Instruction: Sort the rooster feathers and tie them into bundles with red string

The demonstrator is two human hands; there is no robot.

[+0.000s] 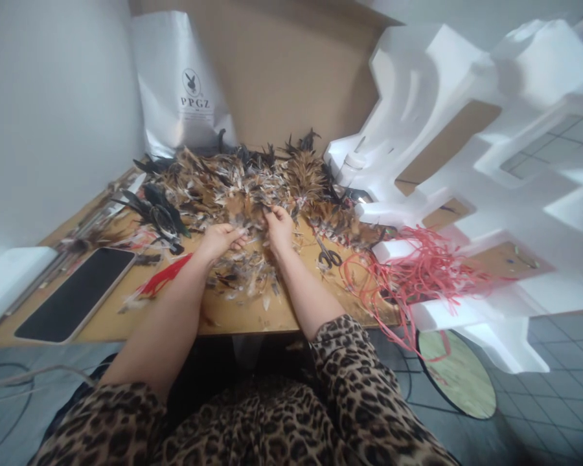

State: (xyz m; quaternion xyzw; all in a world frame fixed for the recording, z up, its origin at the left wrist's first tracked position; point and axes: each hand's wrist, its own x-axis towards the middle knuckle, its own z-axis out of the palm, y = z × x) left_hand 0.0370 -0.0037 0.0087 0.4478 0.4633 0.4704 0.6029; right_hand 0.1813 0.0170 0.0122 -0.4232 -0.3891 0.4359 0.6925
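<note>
A large heap of brown, black and white feathers (214, 184) covers the back and middle of the wooden table. My left hand (225, 239) is closed in a pinch at the heap's near edge; what lies between its fingertips is too small to make out. Just to its right, my right hand (278, 228) pinches a feather against the heap. Loose feather scraps (252, 278) lie below and between both hands. A bunch of red strands (165, 275) rests beside my left wrist, and dark-handled scissors (328, 254) lie to the right of my right hand.
A phone (78, 294) lies at the left. Behind the heap stands a silver-white bag (168, 84). White foam pieces (447, 155) crowd the right side, with a tangle of pink-red ribbon (418, 268) and a white bottle (352, 165). A round stool (457, 375) stands below.
</note>
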